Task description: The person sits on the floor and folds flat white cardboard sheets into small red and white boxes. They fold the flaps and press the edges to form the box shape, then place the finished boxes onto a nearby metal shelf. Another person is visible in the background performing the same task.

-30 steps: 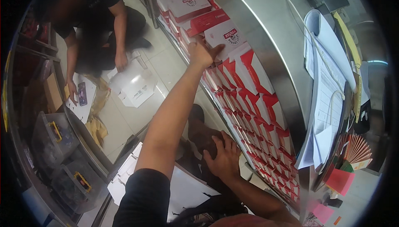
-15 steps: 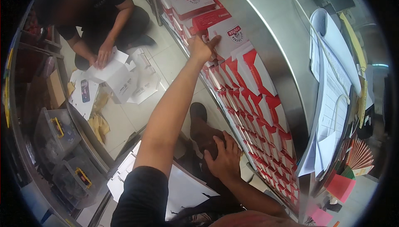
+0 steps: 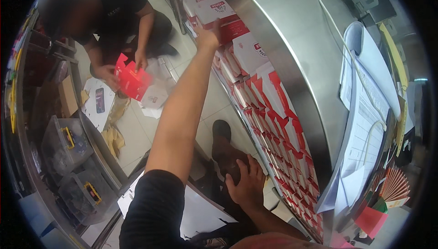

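Note:
My left hand (image 3: 208, 37) reaches far forward, its thumb and fingers closed at the near edge of a white and red box (image 3: 214, 9). That box lies on top at the far end of a long row of stacked boxes. Just nearer is another white box (image 3: 250, 52), lying flat. Many folded white and red cartons (image 3: 269, 101) are packed tightly along the row towards me. Resting on my knee, my right hand (image 3: 246, 185) has its fingers spread and holds nothing.
Across the tiled floor a person sits holding a partly folded red and white carton (image 3: 132, 80). A phone (image 3: 100, 100) lies on white card. Clear plastic bins (image 3: 68, 142) stand at left. A steel counter (image 3: 292, 34) with papers (image 3: 365, 107) and a white cable borders the right.
My left hand has moved from the nearer white box to the farther stack. My right hand stays on the knee. The other person's carton now shows its red side.

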The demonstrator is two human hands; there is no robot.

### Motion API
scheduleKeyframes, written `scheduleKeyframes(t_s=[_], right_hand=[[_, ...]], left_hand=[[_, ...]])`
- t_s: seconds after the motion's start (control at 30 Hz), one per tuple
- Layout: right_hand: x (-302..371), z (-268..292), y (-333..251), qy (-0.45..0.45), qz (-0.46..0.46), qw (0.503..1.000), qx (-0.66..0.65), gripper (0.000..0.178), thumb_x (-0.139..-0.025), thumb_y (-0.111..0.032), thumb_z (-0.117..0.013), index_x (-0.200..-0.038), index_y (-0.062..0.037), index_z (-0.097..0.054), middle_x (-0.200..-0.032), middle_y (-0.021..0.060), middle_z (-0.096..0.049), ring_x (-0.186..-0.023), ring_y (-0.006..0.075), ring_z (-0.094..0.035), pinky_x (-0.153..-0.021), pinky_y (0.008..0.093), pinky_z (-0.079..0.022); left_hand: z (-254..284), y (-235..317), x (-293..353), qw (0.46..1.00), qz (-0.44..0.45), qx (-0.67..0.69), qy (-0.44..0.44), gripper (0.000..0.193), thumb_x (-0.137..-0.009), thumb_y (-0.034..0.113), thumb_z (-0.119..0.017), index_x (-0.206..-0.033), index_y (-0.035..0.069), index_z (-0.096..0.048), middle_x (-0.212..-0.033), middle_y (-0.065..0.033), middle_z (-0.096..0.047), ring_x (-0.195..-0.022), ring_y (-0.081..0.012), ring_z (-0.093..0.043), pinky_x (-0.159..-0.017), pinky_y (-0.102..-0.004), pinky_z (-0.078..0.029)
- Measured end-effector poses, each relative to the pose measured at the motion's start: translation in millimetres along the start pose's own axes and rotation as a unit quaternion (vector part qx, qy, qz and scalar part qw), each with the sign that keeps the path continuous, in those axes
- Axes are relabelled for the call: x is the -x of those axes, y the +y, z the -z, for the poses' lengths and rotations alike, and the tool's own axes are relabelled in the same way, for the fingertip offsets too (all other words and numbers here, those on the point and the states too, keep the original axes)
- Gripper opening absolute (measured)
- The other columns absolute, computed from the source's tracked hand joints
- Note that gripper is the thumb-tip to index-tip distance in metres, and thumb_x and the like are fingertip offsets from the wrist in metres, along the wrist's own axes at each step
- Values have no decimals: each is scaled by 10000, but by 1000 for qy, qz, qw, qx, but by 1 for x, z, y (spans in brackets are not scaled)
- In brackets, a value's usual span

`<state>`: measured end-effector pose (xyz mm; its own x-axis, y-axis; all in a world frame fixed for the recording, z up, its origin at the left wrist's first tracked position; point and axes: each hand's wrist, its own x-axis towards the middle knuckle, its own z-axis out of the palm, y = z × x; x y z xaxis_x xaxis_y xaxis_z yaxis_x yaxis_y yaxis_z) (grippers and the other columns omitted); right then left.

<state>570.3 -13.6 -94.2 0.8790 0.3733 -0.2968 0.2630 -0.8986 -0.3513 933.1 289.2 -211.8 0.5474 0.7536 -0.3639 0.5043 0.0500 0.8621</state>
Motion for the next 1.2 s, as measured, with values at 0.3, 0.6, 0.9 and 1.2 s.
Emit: scheduleKeyframes(t_s=[0.3,0.6,0.9,1.2], right_hand=[[0,-2,1,-3,-15,1000,-11,614,-875,-326,-769,-1403,-89,-562,-1553,231,-416,-1415,441,-414,-1145,587,-352],[2,-4,1,-1,-12,1000,-4,629,-876,-319,-774,-1417,-98,-540,-1557,226,-411,-1420,434,-412,-1155,588,-341],[-1,-5,1,-10,-22,1000,-3,640,-885,-331,-765,-1433,-97,-532,-1567,218,-395,-1442,428,-386,-1161,590,-334],[1,-4,-3,19,9,1000,14,568,-890,-362,-738,-1358,-66,-612,-1515,243,-459,-1392,450,-459,-1080,601,-423]], left_hand=[[17,-1,2,937,172,121,-278,803,-976,482,-592,-1551,25,-267,-1335,-293,-586,-1118,-399,-670,-875,-546,-589],[10,-5,6,896,233,196,-323,655,-978,512,-577,-1437,75,-412,-1163,-226,-648,-939,-301,-679,-810,-502,-582],[7,3,20,952,-1,234,-198,563,-938,154,-624,-1436,56,-381,-1130,-155,-597,-980,-259,-657,-877,-487,-568],[16,-40,10,960,60,24,-273,671,-918,379,-707,-1448,17,-510,-1408,-203,-555,-1267,-382,-557,-1046,-549,-462]])
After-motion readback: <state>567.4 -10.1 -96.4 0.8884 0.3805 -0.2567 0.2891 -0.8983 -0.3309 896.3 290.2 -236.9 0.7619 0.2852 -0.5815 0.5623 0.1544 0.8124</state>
